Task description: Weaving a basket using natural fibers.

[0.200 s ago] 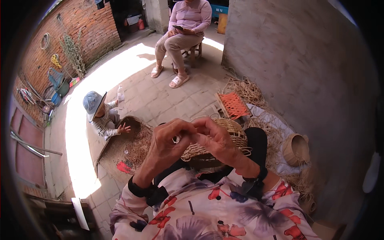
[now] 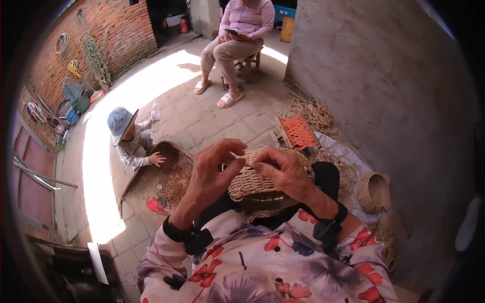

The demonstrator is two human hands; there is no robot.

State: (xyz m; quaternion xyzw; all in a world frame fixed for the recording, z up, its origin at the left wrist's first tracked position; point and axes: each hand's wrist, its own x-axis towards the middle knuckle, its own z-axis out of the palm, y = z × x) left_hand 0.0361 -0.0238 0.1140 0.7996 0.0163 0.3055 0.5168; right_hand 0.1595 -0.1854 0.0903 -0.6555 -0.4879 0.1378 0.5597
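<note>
On my lap rests a woven straw basket (image 2: 251, 188) of twisted, pale tan cord, with a darker band along its near side. Both my hands are raised above it. My left hand (image 2: 214, 169) hovers over the basket's left part, its thumb and fingers apart with nothing visible between them. Close by on the right, my right hand (image 2: 287, 173) has its thumb and forefinger pinched together. Whatever the pinch holds, perhaps a thin strand, is too small to make out. The hands do not touch each other.
A child in a blue hat (image 2: 121, 123) reaches over a woven tray (image 2: 132, 194) of small brown pieces at left. Ahead, a seated person (image 2: 247, 20) holds a phone. To the right lie an orange-webbed stool (image 2: 298, 133), loose straw (image 2: 310, 113) and a small round basket (image 2: 373, 191).
My hands have drawn apart from where their fingertips met. The left fingers have opened. The child's hand has lowered slightly toward the tray, and the view has shifted a little.
</note>
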